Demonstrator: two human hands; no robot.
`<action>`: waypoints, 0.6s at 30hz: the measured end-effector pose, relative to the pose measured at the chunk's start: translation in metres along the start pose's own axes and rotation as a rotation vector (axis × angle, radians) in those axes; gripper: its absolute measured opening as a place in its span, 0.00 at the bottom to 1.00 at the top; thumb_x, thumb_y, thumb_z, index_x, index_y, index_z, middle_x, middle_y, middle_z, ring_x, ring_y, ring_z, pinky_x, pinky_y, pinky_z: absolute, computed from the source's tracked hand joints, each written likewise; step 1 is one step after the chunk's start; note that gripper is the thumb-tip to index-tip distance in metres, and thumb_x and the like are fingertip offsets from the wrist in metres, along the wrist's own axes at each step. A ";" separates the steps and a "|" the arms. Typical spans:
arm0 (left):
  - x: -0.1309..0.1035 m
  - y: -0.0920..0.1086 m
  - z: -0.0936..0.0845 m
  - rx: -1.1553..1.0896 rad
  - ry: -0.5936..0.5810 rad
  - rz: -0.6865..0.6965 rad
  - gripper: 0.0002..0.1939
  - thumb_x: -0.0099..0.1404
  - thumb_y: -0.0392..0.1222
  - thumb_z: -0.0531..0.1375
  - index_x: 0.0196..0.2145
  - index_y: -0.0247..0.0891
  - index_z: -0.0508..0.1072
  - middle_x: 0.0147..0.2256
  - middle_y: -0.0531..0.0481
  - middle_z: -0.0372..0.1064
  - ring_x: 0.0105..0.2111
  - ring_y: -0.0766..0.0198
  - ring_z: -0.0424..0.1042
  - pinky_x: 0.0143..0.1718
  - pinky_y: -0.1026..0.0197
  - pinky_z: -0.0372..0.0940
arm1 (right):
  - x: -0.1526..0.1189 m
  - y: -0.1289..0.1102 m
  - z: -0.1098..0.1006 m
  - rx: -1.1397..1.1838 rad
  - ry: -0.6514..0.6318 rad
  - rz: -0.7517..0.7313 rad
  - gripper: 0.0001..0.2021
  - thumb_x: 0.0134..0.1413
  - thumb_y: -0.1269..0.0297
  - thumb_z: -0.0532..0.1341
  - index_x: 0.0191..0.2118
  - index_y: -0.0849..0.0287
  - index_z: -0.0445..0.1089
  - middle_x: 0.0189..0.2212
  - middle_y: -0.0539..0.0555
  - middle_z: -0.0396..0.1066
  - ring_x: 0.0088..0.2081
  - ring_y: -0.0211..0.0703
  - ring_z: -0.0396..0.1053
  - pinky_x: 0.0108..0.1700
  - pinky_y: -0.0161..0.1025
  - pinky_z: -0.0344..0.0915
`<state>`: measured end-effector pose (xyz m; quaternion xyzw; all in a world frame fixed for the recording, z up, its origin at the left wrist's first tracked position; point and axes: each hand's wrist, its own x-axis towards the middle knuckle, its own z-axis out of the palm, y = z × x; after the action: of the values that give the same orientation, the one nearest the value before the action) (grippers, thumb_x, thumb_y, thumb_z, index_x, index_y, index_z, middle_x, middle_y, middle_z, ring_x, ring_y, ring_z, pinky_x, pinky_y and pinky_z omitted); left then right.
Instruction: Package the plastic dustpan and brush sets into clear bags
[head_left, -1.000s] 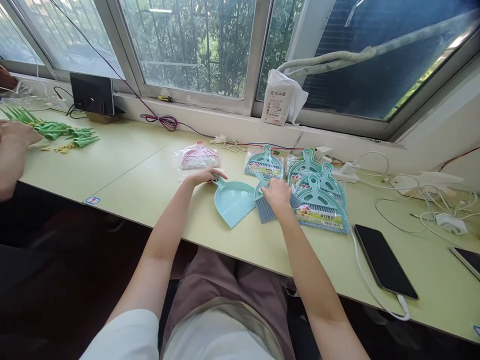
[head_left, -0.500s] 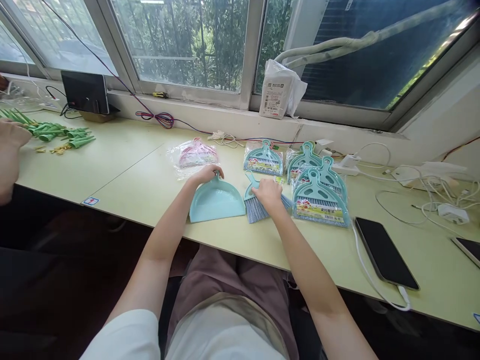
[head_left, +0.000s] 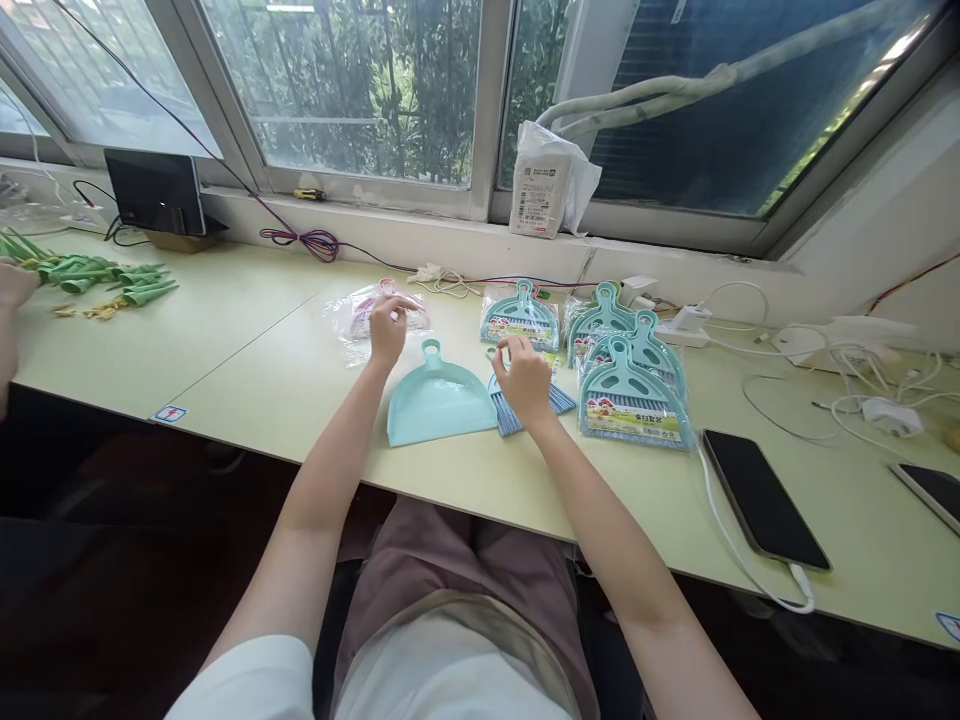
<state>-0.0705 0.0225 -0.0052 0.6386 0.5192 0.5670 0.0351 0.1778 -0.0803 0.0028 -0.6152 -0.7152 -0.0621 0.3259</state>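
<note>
Left hand point(head_left: 390, 328): raised, fingers partly curled, narrow gap to the thumb, holding nothing visible. Right hand point(head_left: 523, 375): fingers loosely bent over a teal plastic brush with blue bristles point(head_left: 508, 417); grip or contact cannot be determined. Rounded teal plastic dustpan point(head_left: 442, 400): lying on the pale yellow-green table point(head_left: 262, 385), handle point(head_left: 431, 350) at 12 o'clock, toward the window point(head_left: 352, 100). Relative to the dustpan: clear-wrapped pink brush set point(head_left: 363, 318) at 11 o'clock; brush, then overlapping teal packaged sets point(head_left: 637, 405), at 3 o'clock; black rectangular phone point(head_left: 765, 497) at 4 o'clock; white printed package point(head_left: 538, 195) on the windowsill point(head_left: 420, 235) at 1 o'clock.
</note>
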 end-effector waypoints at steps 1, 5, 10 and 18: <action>0.003 -0.002 -0.006 0.021 0.108 -0.024 0.17 0.59 0.26 0.50 0.30 0.39 0.77 0.36 0.47 0.70 0.40 0.61 0.69 0.43 0.59 0.63 | -0.002 -0.003 0.000 0.026 0.004 -0.043 0.13 0.65 0.63 0.49 0.44 0.58 0.69 0.40 0.56 0.70 0.31 0.39 0.66 0.29 0.35 0.50; 0.012 -0.015 -0.028 0.089 0.393 -0.184 0.17 0.56 0.24 0.49 0.25 0.39 0.74 0.31 0.49 0.69 0.35 0.62 0.68 0.42 0.60 0.61 | -0.005 -0.009 0.001 0.124 0.044 -0.094 0.13 0.65 0.63 0.49 0.42 0.58 0.69 0.33 0.53 0.71 0.30 0.38 0.65 0.29 0.35 0.50; 0.013 -0.021 -0.034 0.077 0.493 -0.312 0.18 0.57 0.24 0.47 0.24 0.39 0.72 0.30 0.50 0.69 0.34 0.62 0.67 0.43 0.60 0.60 | 0.000 -0.002 -0.002 0.300 0.199 0.084 0.12 0.64 0.62 0.49 0.43 0.57 0.67 0.33 0.52 0.69 0.29 0.38 0.65 0.34 0.35 0.57; 0.012 -0.019 -0.029 0.079 0.482 -0.316 0.18 0.57 0.23 0.48 0.24 0.39 0.72 0.33 0.49 0.68 0.35 0.62 0.67 0.45 0.59 0.60 | 0.015 0.026 0.007 0.294 0.320 0.485 0.19 0.64 0.64 0.41 0.58 0.58 0.54 0.52 0.65 0.60 0.35 0.43 0.68 0.37 0.41 0.63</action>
<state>-0.1063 0.0240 0.0014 0.3974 0.6273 0.6692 -0.0261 0.1988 -0.0587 -0.0025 -0.6964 -0.4886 0.0253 0.5250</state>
